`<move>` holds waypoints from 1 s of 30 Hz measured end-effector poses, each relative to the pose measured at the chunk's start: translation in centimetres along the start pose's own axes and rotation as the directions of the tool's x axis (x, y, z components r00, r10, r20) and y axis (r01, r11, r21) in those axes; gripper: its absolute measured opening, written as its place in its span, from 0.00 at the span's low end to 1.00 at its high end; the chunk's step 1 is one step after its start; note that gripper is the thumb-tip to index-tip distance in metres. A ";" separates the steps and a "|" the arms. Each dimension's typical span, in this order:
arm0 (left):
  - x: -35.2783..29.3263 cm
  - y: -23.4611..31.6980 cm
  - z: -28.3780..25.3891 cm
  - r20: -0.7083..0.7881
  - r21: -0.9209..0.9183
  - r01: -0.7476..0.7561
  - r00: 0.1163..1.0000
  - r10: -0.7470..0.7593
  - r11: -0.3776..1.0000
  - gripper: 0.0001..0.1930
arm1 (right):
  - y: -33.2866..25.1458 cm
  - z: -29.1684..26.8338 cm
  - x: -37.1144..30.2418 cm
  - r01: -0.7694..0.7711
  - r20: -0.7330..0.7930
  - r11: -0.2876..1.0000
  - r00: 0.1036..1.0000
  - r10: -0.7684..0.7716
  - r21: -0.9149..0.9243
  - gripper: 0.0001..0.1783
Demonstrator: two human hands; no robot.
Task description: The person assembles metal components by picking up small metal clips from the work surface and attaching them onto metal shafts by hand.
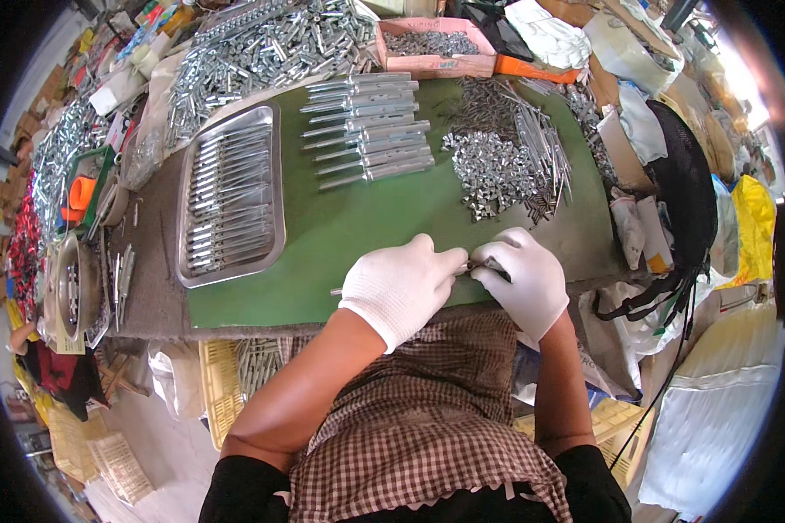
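Observation:
Over the near edge of the green mat (323, 228), my two white-gloved hands meet. My left hand (397, 289) is closed round a slim metal tube (464, 268); one end shows by the thumb, and a short tip sticks out left of the palm. At the thumb end, the fingers of my right hand (529, 277) are pinched together, and they hide whatever small part is between them. Just beyond my hands lies a heap of small shiny metal pieces (488, 170). Long thin metal rods (542, 144) lie beside that heap.
Several metal tubes with rods (375, 131) lie in a row farther back. To the left, a steel tray (280, 209) holds similar pieces. A pink box (436, 64) of small parts and a large heap of metal tubes (279, 52) stand behind. A black mesh bag (685, 174) hangs right.

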State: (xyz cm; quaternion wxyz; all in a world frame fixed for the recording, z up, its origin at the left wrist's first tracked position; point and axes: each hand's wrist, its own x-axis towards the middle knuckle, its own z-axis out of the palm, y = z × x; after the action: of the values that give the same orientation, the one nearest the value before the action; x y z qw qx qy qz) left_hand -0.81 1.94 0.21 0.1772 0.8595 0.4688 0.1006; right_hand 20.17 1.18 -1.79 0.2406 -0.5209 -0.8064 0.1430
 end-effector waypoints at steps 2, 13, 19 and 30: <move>0.0 -0.3 0.2 0.008 0.008 -0.007 1.000 0.006 1.000 0.10 | 0.2 0.2 0.1 -0.003 0.011 0.997 1.000 0.002 0.073 0.09; -0.6 1.3 0.3 -0.034 0.047 0.068 0.997 -0.066 0.997 0.09 | 3.9 -0.9 3.6 -0.179 -0.356 0.980 0.913 0.197 0.084 0.07; -0.8 1.1 0.6 -0.039 0.033 0.062 0.997 -0.061 0.998 0.08 | 3.5 -0.7 3.1 -0.272 -0.217 0.962 0.941 0.259 -0.035 0.06; -0.2 0.3 0.3 -0.070 0.050 0.028 0.997 -0.024 0.998 0.10 | -0.9 -0.7 0.7 -0.048 -0.094 0.979 0.993 0.068 0.198 0.06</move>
State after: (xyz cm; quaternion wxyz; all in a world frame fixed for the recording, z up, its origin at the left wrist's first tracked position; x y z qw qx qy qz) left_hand -0.56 1.57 0.05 0.1402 0.8535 0.4883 0.1160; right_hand 19.62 1.46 -0.56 0.3268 -0.5247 -0.7596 0.2021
